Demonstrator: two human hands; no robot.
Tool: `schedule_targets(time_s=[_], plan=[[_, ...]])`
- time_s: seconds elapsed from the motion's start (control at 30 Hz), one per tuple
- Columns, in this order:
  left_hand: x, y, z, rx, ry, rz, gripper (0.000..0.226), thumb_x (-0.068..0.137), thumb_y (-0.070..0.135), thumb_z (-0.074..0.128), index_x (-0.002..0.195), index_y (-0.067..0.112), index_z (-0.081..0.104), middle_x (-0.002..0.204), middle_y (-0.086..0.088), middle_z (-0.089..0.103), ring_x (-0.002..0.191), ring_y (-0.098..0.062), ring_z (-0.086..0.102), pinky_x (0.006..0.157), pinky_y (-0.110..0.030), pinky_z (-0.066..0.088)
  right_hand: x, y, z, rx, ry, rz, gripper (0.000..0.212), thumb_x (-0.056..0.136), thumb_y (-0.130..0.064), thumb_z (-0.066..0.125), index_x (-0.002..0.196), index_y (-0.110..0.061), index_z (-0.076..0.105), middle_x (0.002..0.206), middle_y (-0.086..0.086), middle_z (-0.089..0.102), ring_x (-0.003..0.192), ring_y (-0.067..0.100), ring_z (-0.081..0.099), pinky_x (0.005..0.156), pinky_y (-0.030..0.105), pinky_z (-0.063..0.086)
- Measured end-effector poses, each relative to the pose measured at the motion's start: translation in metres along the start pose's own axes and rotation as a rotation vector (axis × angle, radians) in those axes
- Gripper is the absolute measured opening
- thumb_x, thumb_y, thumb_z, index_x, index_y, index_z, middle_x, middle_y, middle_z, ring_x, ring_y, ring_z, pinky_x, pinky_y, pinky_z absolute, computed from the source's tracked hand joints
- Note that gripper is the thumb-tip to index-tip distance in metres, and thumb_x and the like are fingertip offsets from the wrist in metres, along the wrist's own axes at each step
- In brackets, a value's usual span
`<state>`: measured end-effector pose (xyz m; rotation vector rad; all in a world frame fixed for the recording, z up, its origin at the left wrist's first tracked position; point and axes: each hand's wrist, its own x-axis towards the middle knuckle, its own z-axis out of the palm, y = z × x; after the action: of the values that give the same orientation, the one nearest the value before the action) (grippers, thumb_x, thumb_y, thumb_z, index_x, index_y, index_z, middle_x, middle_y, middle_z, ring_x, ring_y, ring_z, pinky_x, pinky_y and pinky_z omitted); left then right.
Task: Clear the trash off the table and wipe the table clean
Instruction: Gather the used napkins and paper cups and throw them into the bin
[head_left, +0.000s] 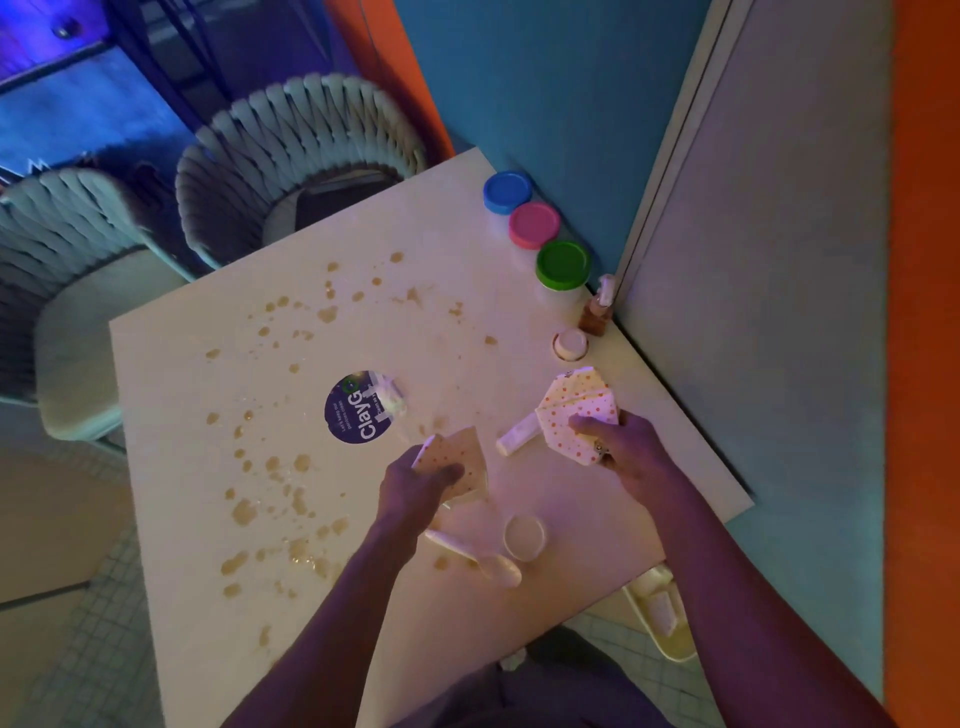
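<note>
A white square table (218, 597) is spattered with several brown stains (244, 512). My left hand (415, 486) grips a dotted paper wrapper (465, 460) near the table's middle. A folded stack of orange-dotted paper (571, 410) is held in my right hand (628, 449), by the right edge. Between the hands lies a white tube (514, 439). A white plastic spoon (480, 558) and a small clear cup (524, 535) sit near the front. Crumpled white trash (389, 397) rests on a round dark sticker (353, 410).
Three tubs with blue (506, 192), pink (534, 224) and green (563, 264) lids line the wall side, with a small bottle (597, 306) and a white lidded cup (570, 344). Two woven chairs (291, 156) stand at the far left. A pale bin (660, 613) sits below the table's right corner.
</note>
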<state>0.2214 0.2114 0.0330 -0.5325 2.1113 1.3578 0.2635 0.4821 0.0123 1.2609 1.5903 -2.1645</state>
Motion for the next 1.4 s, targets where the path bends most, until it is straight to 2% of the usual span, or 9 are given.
schedule_targets(time_s=[0.1, 0.3, 0.43, 0.7, 0.8, 0.9, 1.07, 1.23, 1.4], plan=[[-0.005, 0.007, 0.008, 0.076, -0.013, 0.083, 0.051, 0.059, 0.035, 0.076, 0.110, 0.025, 0.073, 0.091, 0.003, 0.077, 0.091, -0.023, 0.072, 0.089, -0.048, 0.058, -0.012, 0.010, -0.006, 0.069, 0.077, -0.029, 0.036, 0.076, -0.008, 0.082, 0.110, -0.011, 0.070, 0.101, 0.008, 0.074, 0.090, 0.021, 0.069, 0.064, 0.031, 0.055], [-0.007, 0.027, 0.033, 0.253, -0.105, 0.241, 0.046, 0.077, 0.016, 0.081, 0.120, 0.029, 0.068, 0.103, 0.000, 0.074, 0.095, -0.022, 0.068, 0.081, -0.030, 0.053, -0.039, 0.037, -0.014, 0.131, 0.215, -0.053, 0.037, 0.073, -0.011, 0.085, 0.107, -0.010, 0.071, 0.098, 0.007, 0.074, 0.086, 0.022, 0.067, 0.061, 0.029, 0.052], [-0.006, 0.033, 0.050, 0.357, -0.164, 0.292, 0.048, 0.076, 0.019, 0.082, 0.120, 0.032, 0.069, 0.105, -0.003, 0.074, 0.097, -0.024, 0.068, 0.085, -0.037, 0.057, -0.058, 0.053, -0.015, 0.169, 0.272, -0.061, 0.030, 0.073, -0.010, 0.085, 0.099, -0.013, 0.071, 0.097, 0.010, 0.073, 0.087, 0.026, 0.067, 0.070, 0.035, 0.055], [0.006, 0.031, 0.066, 0.459, -0.204, 0.378, 0.047, 0.076, 0.021, 0.081, 0.120, 0.030, 0.069, 0.108, -0.004, 0.074, 0.102, -0.027, 0.068, 0.090, -0.038, 0.055, -0.086, 0.076, -0.009, 0.165, 0.357, -0.043, 0.029, 0.075, -0.013, 0.084, 0.101, -0.015, 0.070, 0.103, 0.014, 0.074, 0.092, 0.030, 0.069, 0.082, 0.048, 0.057], [0.015, 0.037, 0.070, 0.542, -0.230, 0.427, 0.048, 0.077, 0.023, 0.081, 0.123, 0.027, 0.067, 0.113, -0.006, 0.073, 0.105, -0.028, 0.066, 0.091, -0.037, 0.054, -0.097, 0.085, -0.007, 0.199, 0.376, -0.045, 0.034, 0.076, -0.014, 0.083, 0.108, -0.012, 0.070, 0.102, 0.013, 0.074, 0.092, 0.028, 0.070, 0.067, 0.036, 0.057], [0.028, 0.047, 0.082, 0.652, -0.267, 0.474, 0.057, 0.075, 0.027, 0.082, 0.129, 0.024, 0.064, 0.120, -0.010, 0.068, 0.112, -0.032, 0.063, 0.092, -0.038, 0.053, -0.110, 0.091, -0.008, 0.232, 0.396, -0.059, 0.031, 0.079, -0.014, 0.081, 0.108, -0.010, 0.070, 0.098, 0.012, 0.075, 0.079, 0.021, 0.069, 0.057, 0.026, 0.049], [0.043, 0.048, 0.101, 0.837, -0.286, 0.504, 0.069, 0.080, 0.028, 0.078, 0.143, 0.021, 0.051, 0.135, -0.015, 0.052, 0.125, -0.039, 0.048, 0.100, -0.039, 0.042, -0.118, 0.108, -0.010, 0.227, 0.451, -0.051, 0.031, 0.077, -0.018, 0.082, 0.105, -0.013, 0.070, 0.098, 0.009, 0.076, 0.089, 0.028, 0.071, 0.068, 0.033, 0.054], [0.049, 0.047, 0.110, 0.921, -0.298, 0.513, 0.068, 0.079, 0.029, 0.077, 0.141, 0.015, 0.051, 0.135, -0.017, 0.054, 0.126, -0.039, 0.051, 0.102, -0.042, 0.044, -0.121, 0.107, 0.002, 0.291, 0.455, -0.082, 0.032, 0.079, -0.012, 0.081, 0.108, -0.013, 0.069, 0.102, 0.009, 0.075, 0.094, 0.027, 0.070, 0.076, 0.037, 0.057], [0.052, 0.041, 0.115, 1.008, -0.268, 0.556, 0.051, 0.084, 0.021, 0.068, 0.132, 0.011, 0.056, 0.129, -0.018, 0.053, 0.120, -0.041, 0.053, 0.099, -0.042, 0.046, -0.119, 0.102, 0.015, 0.360, 0.436, -0.083, 0.028, 0.080, -0.013, 0.080, 0.105, -0.017, 0.067, 0.101, 0.006, 0.074, 0.087, 0.020, 0.070, 0.064, 0.029, 0.054]])
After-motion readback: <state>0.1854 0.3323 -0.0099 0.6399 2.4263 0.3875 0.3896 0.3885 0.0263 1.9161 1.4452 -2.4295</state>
